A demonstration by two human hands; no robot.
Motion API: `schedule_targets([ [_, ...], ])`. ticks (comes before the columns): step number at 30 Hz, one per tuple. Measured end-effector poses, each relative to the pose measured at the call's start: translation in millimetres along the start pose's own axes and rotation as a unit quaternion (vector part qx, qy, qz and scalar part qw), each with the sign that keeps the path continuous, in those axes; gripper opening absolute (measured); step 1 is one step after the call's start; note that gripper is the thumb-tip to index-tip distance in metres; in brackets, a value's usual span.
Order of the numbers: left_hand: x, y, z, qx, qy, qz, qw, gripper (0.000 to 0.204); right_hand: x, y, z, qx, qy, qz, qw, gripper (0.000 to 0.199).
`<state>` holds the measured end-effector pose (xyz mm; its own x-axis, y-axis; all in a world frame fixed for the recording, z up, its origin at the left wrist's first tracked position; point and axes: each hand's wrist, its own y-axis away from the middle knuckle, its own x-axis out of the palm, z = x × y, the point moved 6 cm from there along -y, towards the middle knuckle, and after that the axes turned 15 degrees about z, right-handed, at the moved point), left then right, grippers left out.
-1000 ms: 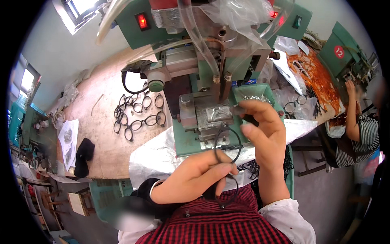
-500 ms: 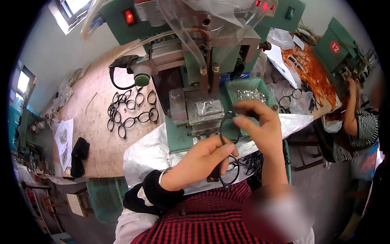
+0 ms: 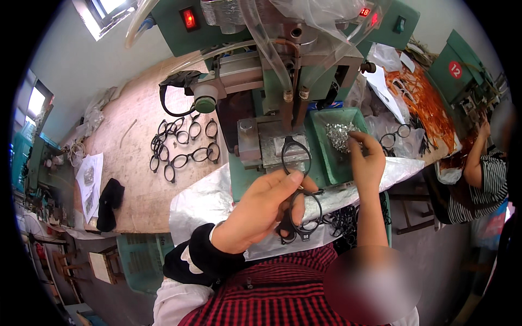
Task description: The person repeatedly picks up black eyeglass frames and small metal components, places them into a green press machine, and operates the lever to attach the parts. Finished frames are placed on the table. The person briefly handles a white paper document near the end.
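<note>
Big green press machine (image 3: 283, 60) fills the top of the view, standing on the desk (image 3: 136, 141), with its metal fixture block (image 3: 272, 146) right in front of the person. To its right sits the green tray (image 3: 326, 163), a heap of small silvery metal parts (image 3: 340, 135) in it. Out on the desk lies a spread of finished black frames (image 3: 182, 146).

The left hand (image 3: 261, 212) is clamped around a black eyeglass frame (image 3: 299, 190), one lens ring tipped up against the fixture block, the other hanging below the fingers. The right hand (image 3: 367, 160) is over the tray, fingertips pinched down into the metal parts; whether it has one, I cannot tell.

Looks like the loading step: the next move calls for a single small part brought cleanly to the frame at the fixture.
</note>
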<state>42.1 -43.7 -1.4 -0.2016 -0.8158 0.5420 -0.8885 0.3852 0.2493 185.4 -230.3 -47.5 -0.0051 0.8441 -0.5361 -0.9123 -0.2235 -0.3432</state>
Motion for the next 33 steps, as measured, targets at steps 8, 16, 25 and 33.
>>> schedule_targets([
  [8,8.4,10.2,10.1,-0.026,-0.19,0.078,0.978,0.027,-18.8,29.0,97.6,-0.191,0.0,0.067,0.979,0.03],
  [16,-6.9,38.6,22.4,-0.05,-0.466,0.109,0.877,0.02,11.6,81.2,166.5,-0.264,0.114,0.524,0.802,0.049],
  [25,-77.9,78.9,-32.9,-0.046,-0.332,-0.121,0.935,0.014,12.3,96.7,136.7,-0.161,-0.006,0.491,0.856,0.032],
  [33,-236.4,82.8,-48.8,0.058,-0.78,-0.403,0.475,0.011,1.5,67.7,24.6,0.166,-0.377,0.214,0.886,0.016],
])
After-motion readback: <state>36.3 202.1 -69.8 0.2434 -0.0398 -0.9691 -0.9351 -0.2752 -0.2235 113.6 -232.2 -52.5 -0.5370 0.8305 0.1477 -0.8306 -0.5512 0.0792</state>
